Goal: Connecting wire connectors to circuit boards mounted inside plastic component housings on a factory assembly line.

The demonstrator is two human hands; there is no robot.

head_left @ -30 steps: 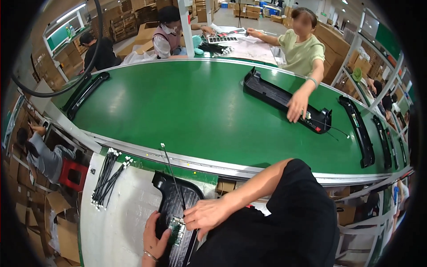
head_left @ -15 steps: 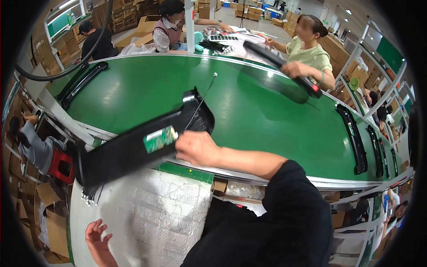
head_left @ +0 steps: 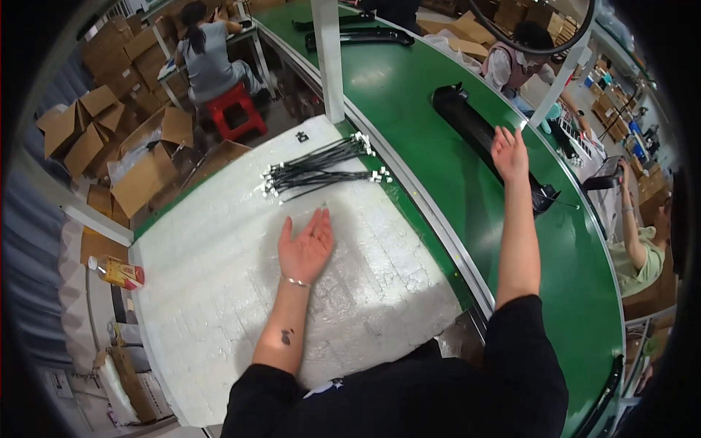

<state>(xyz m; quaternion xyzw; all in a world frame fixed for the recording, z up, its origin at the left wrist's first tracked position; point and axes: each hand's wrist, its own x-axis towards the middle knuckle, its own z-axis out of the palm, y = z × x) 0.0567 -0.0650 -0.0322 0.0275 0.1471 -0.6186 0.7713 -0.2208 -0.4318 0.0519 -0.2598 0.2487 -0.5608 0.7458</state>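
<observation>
My left hand (head_left: 307,248) is open, palm up and fingers spread, over the white padded tabletop (head_left: 219,241). It holds nothing. Just beyond its fingertips lies a bundle of black cables (head_left: 321,169) with small white connectors at both ends. My right hand (head_left: 511,155) reaches over the green conveyor belt (head_left: 431,168), empty, its fingers stretched out. Beside and beneath it a long black plastic housing (head_left: 467,120) rests on the belt, partly covered by the hand and forearm. A thin wire (head_left: 568,205) sticks out from the housing's near end.
A small black part (head_left: 302,136) sits near the tabletop's far edge. A white post (head_left: 326,58) rises between table and belt. More black housings (head_left: 361,38) lie farther up the belt. A bottle (head_left: 117,271) stands left of the table. Co-workers sit across the belt and by a red stool (head_left: 235,109).
The black housing has left my right hand and now lies on the belt; that hand has opened. The view has swung left, and my left hand has come over the tabletop's middle.
</observation>
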